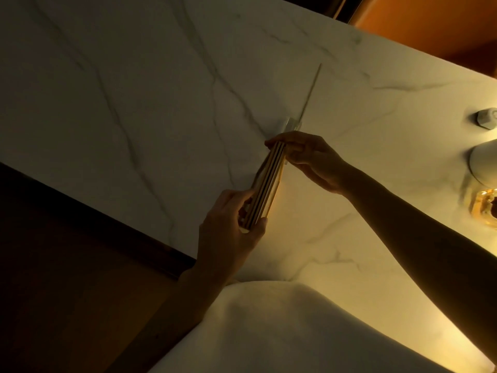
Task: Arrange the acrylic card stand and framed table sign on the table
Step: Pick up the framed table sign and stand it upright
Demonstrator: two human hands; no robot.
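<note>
While both hands pinch the framed table sign (266,188) edge-on, left hand (231,230) near end, right hand (309,157) far end, it looks rigid, light, best gripped at ends.

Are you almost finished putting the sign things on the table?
About halfway. The acrylic card stand already stands on the marble table, seen edge-on. The framed table sign is in hand: the left hand grips its near end, the right hand its far end. Left to do: let go once it sits right.
</note>
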